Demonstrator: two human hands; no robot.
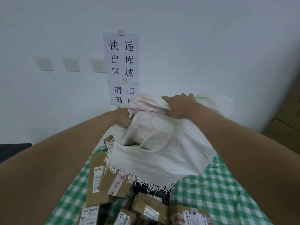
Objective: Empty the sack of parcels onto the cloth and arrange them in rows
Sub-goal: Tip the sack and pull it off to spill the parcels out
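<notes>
Emptying is under way — brown parcels (103,179) lie heaped on the green checked cloth (219,192) just below the sack (162,143), upended with its frayed mouth down. Beyond, the left hand (122,117) and right hand (180,106) clutch its bunched bottom. Next: shake it — contents hidden.

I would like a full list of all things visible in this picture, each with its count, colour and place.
sack: one, off-white, frayed mouth downward, held up over the cloth
parcels: several, mostly brown cardboard, one dark, heaped under the sack's mouth
cloth: one, green and white check, under the parcels
paper signs: two, white with black characters, on the wall
wall switches: three, white, left of the signs
cardboard box: brown, right edge
left hand: grip on the sack's upper left
right hand: grip on the sack's top
</notes>
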